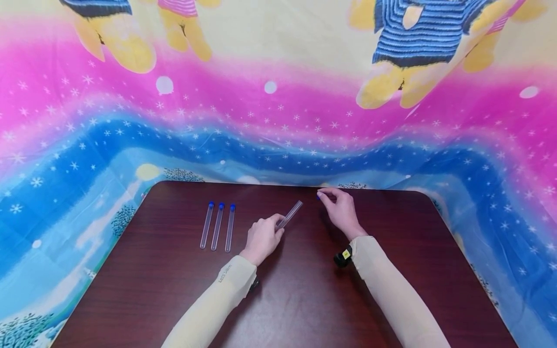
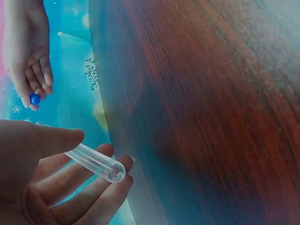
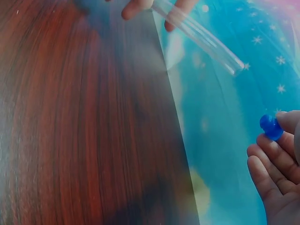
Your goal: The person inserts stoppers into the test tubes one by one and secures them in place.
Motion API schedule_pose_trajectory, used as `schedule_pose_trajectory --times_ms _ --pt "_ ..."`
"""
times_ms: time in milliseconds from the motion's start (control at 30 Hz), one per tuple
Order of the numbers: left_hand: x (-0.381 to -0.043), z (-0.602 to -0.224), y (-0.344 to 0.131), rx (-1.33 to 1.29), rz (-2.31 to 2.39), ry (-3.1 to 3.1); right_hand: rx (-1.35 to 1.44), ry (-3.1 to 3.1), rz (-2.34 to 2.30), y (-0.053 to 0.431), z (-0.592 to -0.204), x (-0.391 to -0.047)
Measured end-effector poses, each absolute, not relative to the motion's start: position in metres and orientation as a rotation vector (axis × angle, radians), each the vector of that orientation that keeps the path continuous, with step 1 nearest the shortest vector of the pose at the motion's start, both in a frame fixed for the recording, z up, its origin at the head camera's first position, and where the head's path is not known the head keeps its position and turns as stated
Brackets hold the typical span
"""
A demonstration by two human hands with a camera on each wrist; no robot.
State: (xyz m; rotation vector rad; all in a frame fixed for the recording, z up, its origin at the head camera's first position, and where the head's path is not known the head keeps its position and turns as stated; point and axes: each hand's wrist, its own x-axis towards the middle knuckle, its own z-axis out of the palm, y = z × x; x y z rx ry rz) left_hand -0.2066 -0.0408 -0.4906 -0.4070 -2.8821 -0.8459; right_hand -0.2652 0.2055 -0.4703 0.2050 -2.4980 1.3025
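Note:
My left hand (image 1: 263, 238) holds a clear test tube (image 1: 290, 214) between thumb and fingers, tilted with its uncapped end up and to the right. The left wrist view shows the rounded bottom of that test tube (image 2: 96, 161) beside my fingertips. To the right, my right hand (image 1: 341, 210) pinches a small blue stopper (image 3: 271, 127) between thumb and index finger, apart from the tube's open end. In the head view the stopper is mostly hidden by the fingers. Left of my left hand, three test tubes (image 1: 218, 227) with blue stoppers lie side by side on the table.
The dark brown wooden table (image 1: 287, 309) has a straight far edge and rounded corners. Behind it and at its sides hangs a patterned cloth (image 1: 278, 116) in pink and blue. A black wrist device (image 1: 343, 258) sits at my right sleeve.

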Motion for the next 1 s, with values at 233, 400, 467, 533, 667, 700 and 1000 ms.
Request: schedule_pose_trajectory --times_ms 233,400,467,533,667,700,1000 --pt "-0.205 -0.489 -0.039 -0.411 -0.844 -2.882 0.230 -2.482 1.312 0.198 -0.467 -0.265" --pt "-0.205 -0.489 -0.038 -0.408 -0.856 -2.893 0.219 -2.475 1.316 0.196 -0.467 -0.264" --pt "-0.205 -0.489 -0.037 -0.408 -0.861 -2.889 0.219 -2.464 1.323 0.195 -0.467 -0.264" --pt "-0.204 -0.489 -0.037 -0.410 -0.861 -2.886 0.219 -2.454 1.321 0.193 -0.466 -0.263" --pt "-0.204 -0.489 -0.036 -0.416 -0.864 -2.867 0.200 -2.445 1.336 0.189 -0.464 -0.261" --pt "-0.204 -0.489 -0.036 -0.418 -0.860 -2.858 0.198 -2.440 1.341 0.188 -0.463 -0.260" --pt "-0.203 -0.490 -0.034 -0.423 -0.852 -2.839 0.208 -2.407 1.392 0.182 -0.467 -0.258"
